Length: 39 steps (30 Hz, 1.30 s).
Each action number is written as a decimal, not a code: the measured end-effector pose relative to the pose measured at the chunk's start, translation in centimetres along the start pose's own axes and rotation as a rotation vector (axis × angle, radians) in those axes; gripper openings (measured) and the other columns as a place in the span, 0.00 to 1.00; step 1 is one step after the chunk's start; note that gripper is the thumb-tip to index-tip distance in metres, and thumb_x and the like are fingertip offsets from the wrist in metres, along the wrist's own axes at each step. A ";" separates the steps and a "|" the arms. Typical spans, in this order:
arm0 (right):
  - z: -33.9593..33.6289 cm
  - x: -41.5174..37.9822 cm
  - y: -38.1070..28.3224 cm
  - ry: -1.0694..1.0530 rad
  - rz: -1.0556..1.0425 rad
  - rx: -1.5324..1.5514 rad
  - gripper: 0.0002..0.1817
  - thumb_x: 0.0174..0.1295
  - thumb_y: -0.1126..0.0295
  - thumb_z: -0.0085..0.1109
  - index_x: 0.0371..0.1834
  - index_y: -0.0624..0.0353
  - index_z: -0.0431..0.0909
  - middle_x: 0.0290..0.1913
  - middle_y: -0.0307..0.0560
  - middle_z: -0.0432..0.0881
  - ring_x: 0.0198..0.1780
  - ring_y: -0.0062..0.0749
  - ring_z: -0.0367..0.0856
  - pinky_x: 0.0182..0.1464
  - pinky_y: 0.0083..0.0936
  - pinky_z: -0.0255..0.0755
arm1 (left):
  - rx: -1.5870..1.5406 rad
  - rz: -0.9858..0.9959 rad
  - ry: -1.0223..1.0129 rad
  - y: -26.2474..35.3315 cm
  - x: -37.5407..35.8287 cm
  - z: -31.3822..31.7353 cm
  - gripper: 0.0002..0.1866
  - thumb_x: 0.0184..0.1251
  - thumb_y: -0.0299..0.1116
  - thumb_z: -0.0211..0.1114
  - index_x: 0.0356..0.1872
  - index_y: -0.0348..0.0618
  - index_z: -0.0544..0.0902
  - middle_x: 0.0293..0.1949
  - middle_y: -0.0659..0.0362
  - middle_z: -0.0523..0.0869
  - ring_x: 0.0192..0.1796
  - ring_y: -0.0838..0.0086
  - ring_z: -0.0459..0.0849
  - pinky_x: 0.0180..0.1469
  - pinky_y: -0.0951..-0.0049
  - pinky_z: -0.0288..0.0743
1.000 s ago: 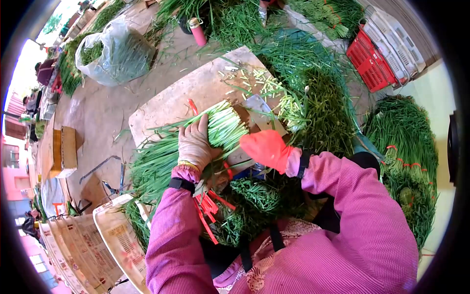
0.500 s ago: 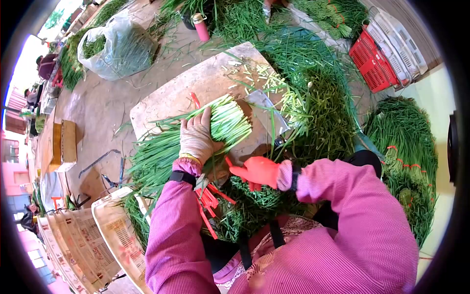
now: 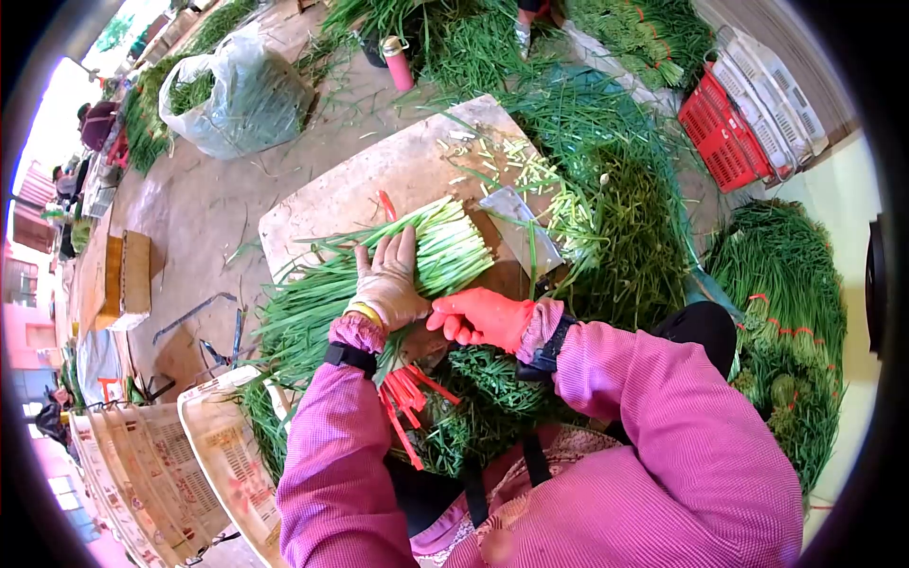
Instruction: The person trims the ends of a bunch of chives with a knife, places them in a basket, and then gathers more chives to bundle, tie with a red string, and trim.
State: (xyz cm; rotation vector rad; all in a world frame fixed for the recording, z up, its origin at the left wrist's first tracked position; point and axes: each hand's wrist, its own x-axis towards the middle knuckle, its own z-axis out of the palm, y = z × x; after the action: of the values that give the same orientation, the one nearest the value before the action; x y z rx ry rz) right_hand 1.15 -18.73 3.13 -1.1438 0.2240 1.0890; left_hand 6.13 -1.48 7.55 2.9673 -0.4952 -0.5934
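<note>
A bunch of garlic chives lies on a worn board, its pale cut ends toward the right. My left hand, in a whitish glove with bare fingertips, presses over the bunch and holds it with spread fingers. A red strip sticks out beyond the bunch's far side. Close beside the left hand's heel, my right hand in a red rubber glove has its fingers curled; what they hold, if anything, is hidden. A broad-bladed knife rests on the board. More red strips hang below my left wrist.
Chive trimmings litter the board's right side, beside a large heap of loose chives. Tied bunches stand at right, near a red crate. Around the floor are a plastic bag, a pink bottle and a plastic crate.
My right hand has moved left, up against the left hand, and its fingers have curled more. The left hand's fingers are spread wider on the bunch. The view has shifted slightly.
</note>
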 end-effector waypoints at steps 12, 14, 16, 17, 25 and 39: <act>1.0 -0.1 -5.7 0.061 -0.014 -0.381 0.19 0.63 0.56 0.52 0.28 0.61 0.83 0.23 0.43 0.83 0.18 0.26 0.76 0.22 0.26 0.67 | 0.203 0.014 0.535 -0.4 1.0 6.4 0.33 0.64 0.37 0.56 0.71 0.42 0.62 0.64 0.55 0.70 0.67 0.62 0.69 0.75 0.36 0.44; 1.3 -0.7 -9.6 0.165 -0.230 -0.716 0.19 0.68 0.57 0.50 0.32 0.63 0.82 0.22 0.42 0.81 0.18 0.26 0.76 0.21 0.24 0.69 | 0.060 0.047 0.508 0.1 0.2 5.1 0.53 0.43 0.55 0.76 0.71 0.43 0.61 0.60 0.56 0.72 0.64 0.62 0.71 0.75 0.37 0.46; 0.6 0.9 -12.9 0.355 -0.474 -0.857 0.19 0.67 0.58 0.49 0.31 0.65 0.82 0.25 0.45 0.83 0.20 0.29 0.80 0.24 0.29 0.74 | 0.073 0.027 0.475 0.7 -0.3 4.3 0.59 0.35 0.57 0.80 0.70 0.44 0.61 0.59 0.57 0.72 0.64 0.62 0.71 0.75 0.38 0.47; 0.0 2.2 -14.3 0.355 -0.480 -0.866 0.19 0.67 0.58 0.49 0.31 0.65 0.82 0.25 0.45 0.83 0.20 0.29 0.80 0.24 0.29 0.74 | -0.014 0.015 0.401 1.0 -0.6 3.4 0.56 0.37 0.52 0.81 0.69 0.42 0.62 0.63 0.54 0.72 0.66 0.59 0.70 0.74 0.38 0.46; -4.0 15.6 -17.6 0.060 -0.285 -1.345 0.21 0.60 0.54 0.55 0.32 0.64 0.84 0.32 0.47 0.88 0.30 0.30 0.86 0.28 0.28 0.76 | 0.092 0.017 0.514 1.3 -0.9 4.9 0.52 0.42 0.54 0.77 0.69 0.43 0.63 0.63 0.55 0.72 0.65 0.62 0.70 0.74 0.41 0.50; -3.8 13.4 -16.2 0.071 -0.342 -1.235 0.13 0.56 0.65 0.59 0.34 0.65 0.84 0.33 0.47 0.87 0.30 0.31 0.85 0.31 0.29 0.78 | 0.107 0.003 0.624 1.8 -1.0 6.4 0.29 0.62 0.34 0.58 0.67 0.44 0.67 0.61 0.55 0.73 0.64 0.60 0.71 0.73 0.45 0.54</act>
State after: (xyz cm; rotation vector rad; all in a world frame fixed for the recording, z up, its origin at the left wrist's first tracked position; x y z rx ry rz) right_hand 21.98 -14.04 2.82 -2.2023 -0.6769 0.8360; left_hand 2.22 -2.96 2.29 3.0122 -0.4716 0.3738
